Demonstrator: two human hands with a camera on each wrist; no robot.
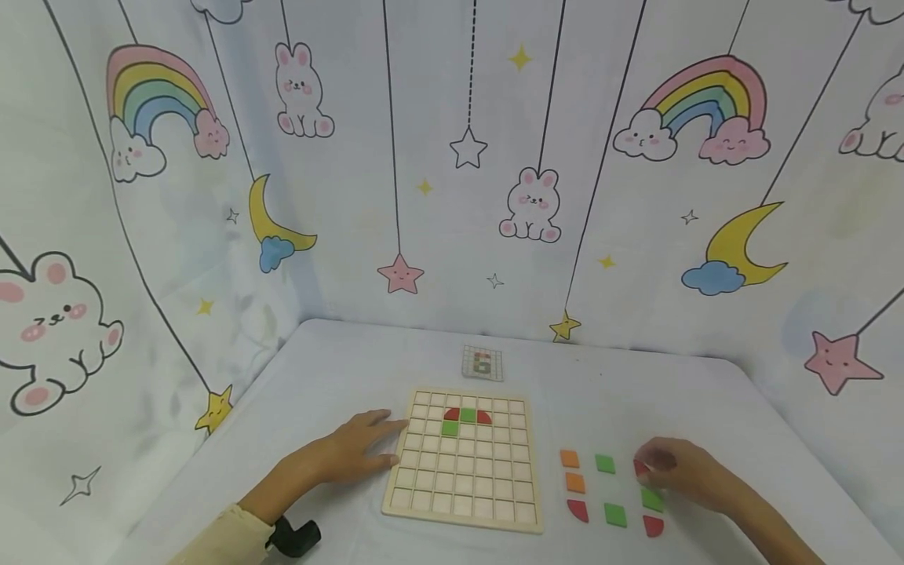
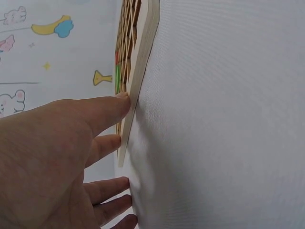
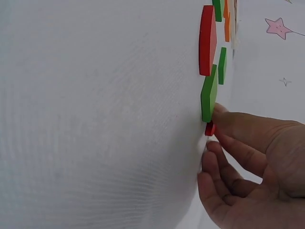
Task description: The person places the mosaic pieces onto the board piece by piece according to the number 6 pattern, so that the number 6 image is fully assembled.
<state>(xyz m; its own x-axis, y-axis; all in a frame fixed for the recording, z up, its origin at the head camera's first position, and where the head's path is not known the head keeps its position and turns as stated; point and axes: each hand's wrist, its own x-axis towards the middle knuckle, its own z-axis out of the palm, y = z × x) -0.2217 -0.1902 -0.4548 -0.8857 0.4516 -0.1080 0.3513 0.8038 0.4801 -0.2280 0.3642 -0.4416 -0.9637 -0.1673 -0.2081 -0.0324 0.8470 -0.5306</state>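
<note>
A wooden grid board [image 1: 494, 464] lies on the table, with a red quarter-round tile [image 1: 453, 413], a green square tile [image 1: 468, 415], another red quarter-round tile [image 1: 483, 417] and a second green square [image 1: 450, 428] in its upper cells. My left hand [image 1: 356, 449] touches the board's left edge, thumb and index finger extended against the wooden side [image 2: 138, 71]. To the right of the board, my right hand [image 1: 681, 471] pinches a red quarter-round tile [image 1: 641, 468] at table level, its fingers partly covering it. Just in front of that hand lie a green square [image 1: 652, 500] and a red quarter-round [image 1: 654, 526].
Between board and right hand lie orange squares [image 1: 569, 459], a red quarter-round [image 1: 577, 511] and green squares [image 1: 615, 515]. A small patterned grid card [image 1: 482, 363] sits behind the board. A black object [image 1: 297, 537] is by the left wrist. Printed cloth [image 1: 466, 204] hangs behind the table.
</note>
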